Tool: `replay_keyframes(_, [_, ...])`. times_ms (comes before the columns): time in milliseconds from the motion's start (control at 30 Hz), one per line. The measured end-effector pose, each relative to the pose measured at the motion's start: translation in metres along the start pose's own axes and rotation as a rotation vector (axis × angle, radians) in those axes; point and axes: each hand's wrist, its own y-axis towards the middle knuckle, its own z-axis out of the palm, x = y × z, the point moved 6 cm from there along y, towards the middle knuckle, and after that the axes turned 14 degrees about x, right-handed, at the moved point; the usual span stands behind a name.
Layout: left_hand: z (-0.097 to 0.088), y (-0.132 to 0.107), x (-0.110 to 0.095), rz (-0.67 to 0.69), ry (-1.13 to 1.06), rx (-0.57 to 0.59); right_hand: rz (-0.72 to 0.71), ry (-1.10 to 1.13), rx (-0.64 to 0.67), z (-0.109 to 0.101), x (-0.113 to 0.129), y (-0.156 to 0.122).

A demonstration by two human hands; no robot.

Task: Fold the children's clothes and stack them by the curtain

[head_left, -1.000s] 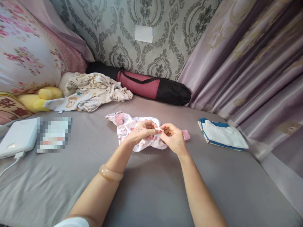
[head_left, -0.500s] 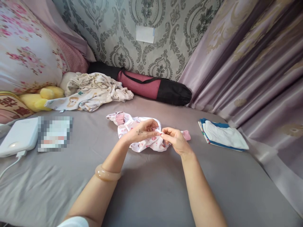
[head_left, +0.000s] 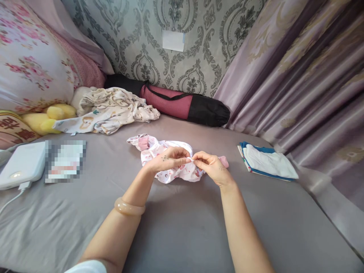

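Observation:
A small white garment with a pink and red print and pink cuffs lies bunched on the grey sheet in the middle of the head view. My left hand reaches over it from the left, thumb and fingers pinching its white edge. From the right, my right hand pinches the same edge, the fingertips of both hands almost touching. One pink cuff sticks out beyond my right hand, the other lies at the far left. The exact part between my fingertips is too small to make out.
Folded white and blue clothes lie to the right. A rolled mat in a pink and black bag rests against the wall, beside a crumpled patterned cloth. At left are a white power bank with a cable and a blurred-out object.
Both hands stay at the garment's edge with only small finger movements. The fingers of my right hand have drawn slightly left, closer to my left fingertips.

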Motion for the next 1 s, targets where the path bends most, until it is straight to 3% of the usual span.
replay_keyframes(267, [-0.023,-0.02,-0.006,-0.139,0.4,-0.073,0.039,-0.377,0.129,0.002,0.008,-0.012])
replay_keyframes(467, [-0.008,-0.025,-0.003,-0.223,0.11,0.133,0.133,-0.654,0.166,0.007,0.016,-0.021])
replay_keyframes(533, [-0.002,-0.025,-0.003,-0.239,0.033,0.195,0.118,-0.694,0.105,0.009,0.022,-0.021])
replay_keyframes(667, [0.005,-0.019,0.001,-0.239,0.024,0.261,-0.006,-0.6,-0.064,0.023,0.03,-0.013])
replay_keyframes(833, [0.007,-0.011,0.012,-0.23,0.055,0.253,0.169,-0.72,-0.294,0.023,0.003,-0.001])
replay_keyframes(933, [0.005,-0.01,0.018,-0.25,0.016,0.222,0.188,-0.479,-0.249,0.013,-0.022,0.006])
replay_keyframes(1000, [-0.002,-0.009,0.021,-0.277,-0.057,0.099,0.126,-0.221,-0.222,0.006,-0.032,0.01])
